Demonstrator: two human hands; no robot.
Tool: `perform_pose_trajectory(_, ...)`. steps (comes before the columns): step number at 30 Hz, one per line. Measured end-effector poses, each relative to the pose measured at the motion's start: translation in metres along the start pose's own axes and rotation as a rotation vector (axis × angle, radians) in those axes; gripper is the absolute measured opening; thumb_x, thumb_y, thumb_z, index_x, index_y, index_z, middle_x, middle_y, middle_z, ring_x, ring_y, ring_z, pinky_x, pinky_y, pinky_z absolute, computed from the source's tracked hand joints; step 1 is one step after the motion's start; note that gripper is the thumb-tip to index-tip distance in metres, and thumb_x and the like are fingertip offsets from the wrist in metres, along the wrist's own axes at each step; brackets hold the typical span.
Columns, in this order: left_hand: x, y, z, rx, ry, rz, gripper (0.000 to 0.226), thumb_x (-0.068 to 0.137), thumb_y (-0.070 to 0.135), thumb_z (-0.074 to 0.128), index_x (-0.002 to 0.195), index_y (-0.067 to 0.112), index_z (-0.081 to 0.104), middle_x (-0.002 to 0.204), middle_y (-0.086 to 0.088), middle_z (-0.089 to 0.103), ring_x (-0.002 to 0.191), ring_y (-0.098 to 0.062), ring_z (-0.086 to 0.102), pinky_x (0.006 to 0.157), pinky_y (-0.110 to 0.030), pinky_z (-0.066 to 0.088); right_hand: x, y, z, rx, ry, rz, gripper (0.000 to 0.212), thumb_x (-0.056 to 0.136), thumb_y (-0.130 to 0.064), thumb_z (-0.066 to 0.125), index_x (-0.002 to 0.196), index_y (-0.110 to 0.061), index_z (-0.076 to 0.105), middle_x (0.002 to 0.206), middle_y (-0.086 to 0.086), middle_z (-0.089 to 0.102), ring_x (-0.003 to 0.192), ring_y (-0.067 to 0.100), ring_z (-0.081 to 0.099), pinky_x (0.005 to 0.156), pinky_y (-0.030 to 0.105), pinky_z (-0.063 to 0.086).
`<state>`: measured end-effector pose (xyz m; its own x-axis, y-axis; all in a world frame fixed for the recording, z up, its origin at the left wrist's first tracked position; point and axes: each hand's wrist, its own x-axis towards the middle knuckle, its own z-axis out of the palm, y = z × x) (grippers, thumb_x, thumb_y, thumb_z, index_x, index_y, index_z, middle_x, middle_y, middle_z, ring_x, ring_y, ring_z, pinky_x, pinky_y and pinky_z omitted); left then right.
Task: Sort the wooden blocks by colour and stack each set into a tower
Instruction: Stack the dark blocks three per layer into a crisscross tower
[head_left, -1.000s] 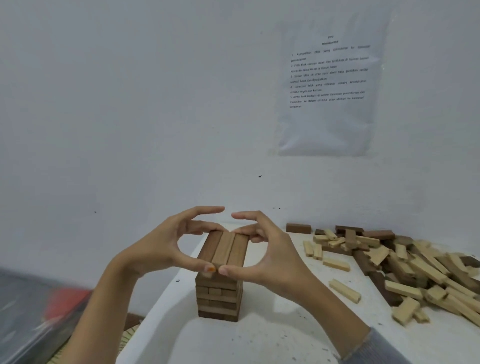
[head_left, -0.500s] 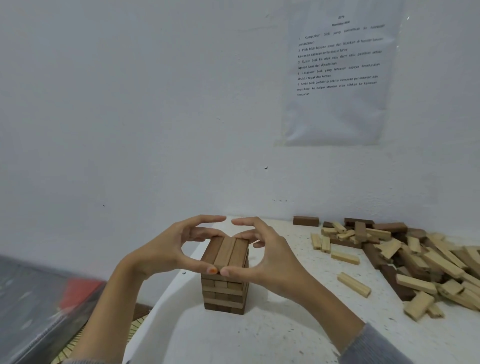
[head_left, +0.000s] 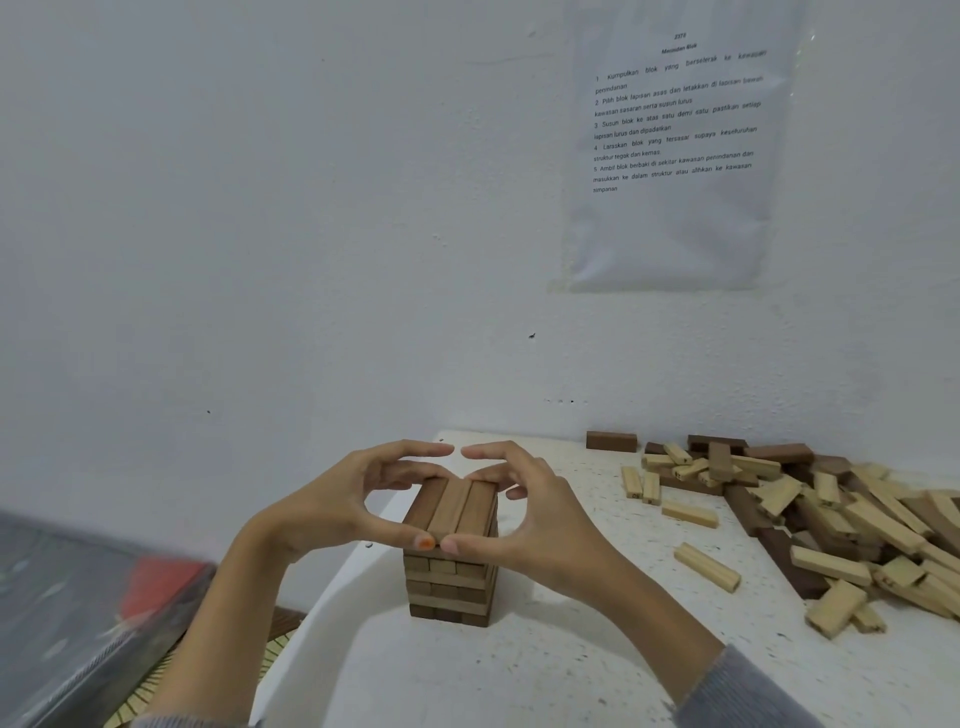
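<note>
Barely anything has been moved since half a second ago. The tower (head_left: 449, 582) is kept in the same spot and only the view has been tipped a little, so the sheet (head_left: 675, 156) taped to the wall now sits higher.

Text on that sheet can mostly be read. The title looks like "Menindan Blok", followed by five numbered lines, e.g. "1 Kumpulkan blok yang berselerak ke kawasan penindanan" and "4 Laraskan blok yang tersasar supaya keseluruhan struktur tegak dan kemas".

The tower is stood upright near the left edge of the white speckled table (head_left: 519, 675). It's built from mid-brown wooden blocks only. The top layer (head_left: 452, 504) is made of three blocks laid side by side, with their long axis running away from the viewer toward the wall. Below that, block ends and long sides are shown by turns, so the layers are crossed.

The top layer is pinched lengthwise by both hands. The left hand (head_left: 332, 499) and right hand (head_left: 545, 519) have their thumbs pressed on the near ends and curled fingers pressed on the far ends. The index fingers are arched above, tips nearly meeting.

Well apart on the right, a mixed pile (head_left: 831, 519) of pale and dark blocks is heaped against the wall.
</note>
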<state>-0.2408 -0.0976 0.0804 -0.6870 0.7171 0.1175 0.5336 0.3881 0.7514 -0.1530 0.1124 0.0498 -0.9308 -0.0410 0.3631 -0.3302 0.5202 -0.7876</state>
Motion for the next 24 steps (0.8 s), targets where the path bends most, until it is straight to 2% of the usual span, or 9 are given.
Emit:
perform_pose_trajectory(8,-0.0025,-0.0004,0.0026,-0.052,-0.062,0.014,0.072,0.073,0.023,0.082,0.136,0.033,0.048,0.132,0.007,0.058,0.129,-0.013,0.048,0.113,-0.04,0.033,-0.0004,0.0019,0.0017,0.004,-0.019,0.015,0.072,0.065,-0.039,0.087,0.124,-0.047,0.046,0.121,-0.012,0.053,0.113,-0.008,0.042,0.09,0.007,0.033)
perform_pose_trajectory(12,-0.0035,-0.0023,0.0019,-0.071,-0.083,0.002,0.078,0.074,0.017,0.082,0.139,0.036,0.044,0.134,0.006,0.056,0.13,-0.015,0.047,0.113,-0.042,0.033,-0.0009,0.0029,0.0028,-0.008,-0.045,0.006,0.074,0.067,-0.037,0.086,0.127,-0.047,0.043,0.121,-0.015,0.053,0.114,-0.009,0.04,0.087,0.004,0.032)
perform_pose_trajectory(20,-0.0019,-0.0041,0.0049,-0.1,-0.08,-0.003,0.078,0.073,0.009,0.082,0.138,0.032,0.046,0.129,0.003,0.059,0.125,-0.014,0.051,0.109,-0.035,0.04,-0.0009,0.0027,0.0008,-0.009,-0.046,0.011,0.075,0.067,-0.035,0.087,0.127,-0.047,0.043,0.12,-0.016,0.055,0.116,-0.003,0.042,0.089,0.007,0.032)
perform_pose_trajectory(24,-0.0008,-0.0052,0.006,-0.104,-0.082,0.005,0.079,0.073,0.009,0.082,0.139,0.031,0.045,0.129,0.003,0.058,0.125,-0.015,0.051,0.106,-0.033,0.042,0.0006,0.0053,0.0026,-0.005,-0.035,0.003,0.074,0.065,-0.038,0.087,0.124,-0.049,0.043,0.118,-0.018,0.056,0.116,-0.001,0.045,0.094,0.013,0.034)
